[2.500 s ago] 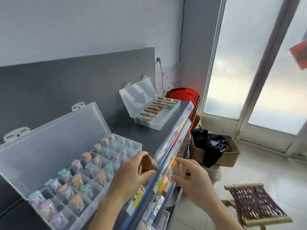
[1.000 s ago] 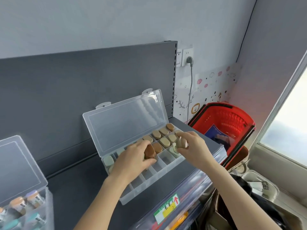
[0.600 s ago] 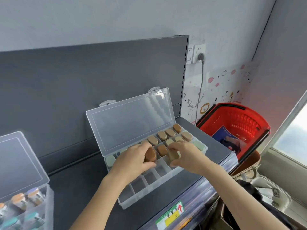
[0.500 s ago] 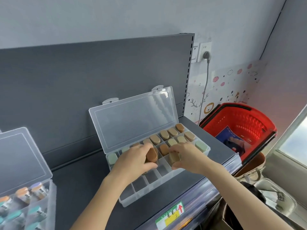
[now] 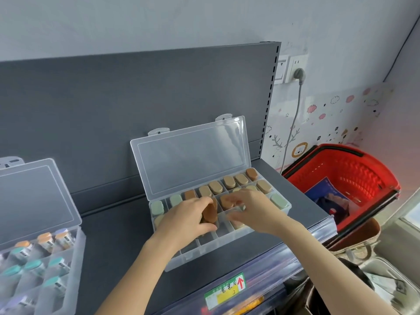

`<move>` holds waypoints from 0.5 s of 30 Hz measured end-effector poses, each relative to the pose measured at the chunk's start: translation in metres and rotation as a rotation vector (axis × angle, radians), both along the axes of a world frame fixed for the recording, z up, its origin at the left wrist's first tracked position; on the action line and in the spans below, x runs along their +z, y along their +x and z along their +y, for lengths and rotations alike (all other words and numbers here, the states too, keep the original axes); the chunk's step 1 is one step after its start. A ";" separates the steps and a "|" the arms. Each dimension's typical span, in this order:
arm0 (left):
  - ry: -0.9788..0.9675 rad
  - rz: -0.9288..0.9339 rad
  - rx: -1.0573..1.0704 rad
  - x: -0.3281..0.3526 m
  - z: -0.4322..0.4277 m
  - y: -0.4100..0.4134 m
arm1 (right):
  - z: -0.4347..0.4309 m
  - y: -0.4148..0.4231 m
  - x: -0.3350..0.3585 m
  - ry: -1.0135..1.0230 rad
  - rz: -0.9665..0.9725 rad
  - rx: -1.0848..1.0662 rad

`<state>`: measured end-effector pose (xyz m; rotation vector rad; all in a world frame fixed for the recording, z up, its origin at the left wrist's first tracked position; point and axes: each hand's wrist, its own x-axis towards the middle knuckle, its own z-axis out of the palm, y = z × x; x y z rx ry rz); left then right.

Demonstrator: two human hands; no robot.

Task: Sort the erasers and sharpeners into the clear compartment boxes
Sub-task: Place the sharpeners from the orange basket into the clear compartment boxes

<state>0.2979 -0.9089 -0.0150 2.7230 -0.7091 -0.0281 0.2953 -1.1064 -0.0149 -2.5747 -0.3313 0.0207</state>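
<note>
Grey shelf (image 5: 118, 235): left hand (image 5: 186, 218) grips brown eraser (image 5: 210, 213) over compartment box (image 5: 216, 248); right hand (image 5: 256, 211) blurred, hides compartments, grip unclear; red basket (image 5: 354, 169) right of it.

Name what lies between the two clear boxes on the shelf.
Only bare grey shelf shows there in the head view; the left forearm crosses its near part.

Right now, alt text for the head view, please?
A left hand grips a brown eraser over an open clear compartment box on a dark shelf; the right hand, blurred, reaches into it. A red basket stands beside.
</note>
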 end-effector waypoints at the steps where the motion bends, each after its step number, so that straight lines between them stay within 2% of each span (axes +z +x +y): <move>1: -0.010 -0.008 0.005 0.000 -0.001 -0.001 | 0.004 0.000 0.001 0.043 -0.009 0.001; 6: -0.062 -0.056 0.060 0.002 -0.011 -0.008 | 0.022 -0.002 0.002 0.204 0.065 0.005; 15: -0.095 -0.033 0.151 -0.002 -0.014 -0.014 | 0.028 0.001 0.002 0.177 0.126 -0.029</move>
